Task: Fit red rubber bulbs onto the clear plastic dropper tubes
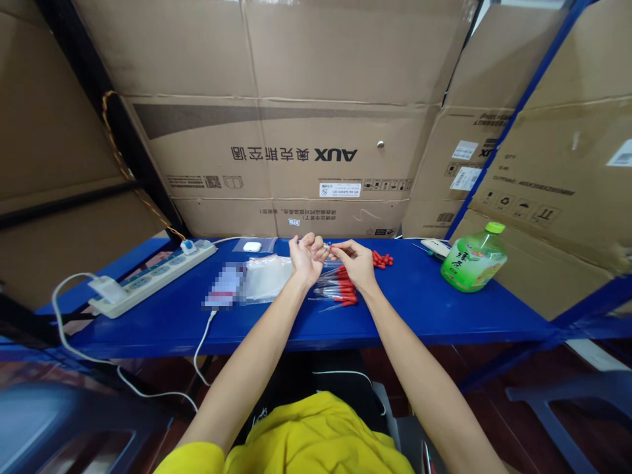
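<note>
My left hand point(307, 259) is turned palm up over the blue table, its fingers curled. My right hand point(359, 264) meets it from the right in a fingertip pinch. Between the two sets of fingertips is something small with a hint of red, too small to name. Just below my hands lies a row of thin, clear pieces with red ends point(346, 289). More small red pieces point(382, 259) are heaped right of my right hand. Clear plastic bags point(267, 279) lie flat to the left of my left hand.
A phone point(225, 286) on a cable and a white power strip point(153, 279) occupy the left side. A white case point(252, 247) lies behind the bags. At right stand a green bottle point(474, 258) and a white object point(436, 247). Cardboard point(296, 125) walls the back.
</note>
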